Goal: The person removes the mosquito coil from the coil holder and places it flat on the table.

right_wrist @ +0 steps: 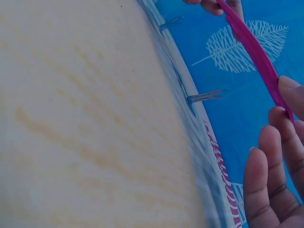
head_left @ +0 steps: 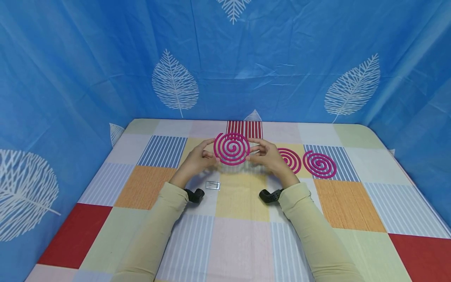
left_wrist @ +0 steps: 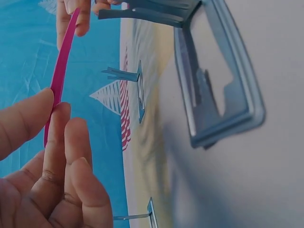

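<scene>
A magenta mosquito coil (head_left: 232, 148) is held raised above the table between both hands, its spiral face toward the head camera. My left hand (head_left: 197, 159) pinches its left rim between thumb and fingers. On the opposite rim, the thumb and fingers of my right hand (head_left: 269, 156) grip it. The left wrist view shows the coil (left_wrist: 60, 78) edge-on as a thin strip. Below the hands, a small metal coil stand (head_left: 213, 185) lies on the cloth, with an upright prong seen close up in the left wrist view.
Two more magenta coils lie to the right: one (head_left: 300, 161) partly behind the right hand, another (head_left: 320, 164) beyond it. Further metal stands (left_wrist: 141, 102) with raised prongs are on the checked tablecloth (head_left: 243, 199). A blue leaf-print curtain (head_left: 282, 58) surrounds the table.
</scene>
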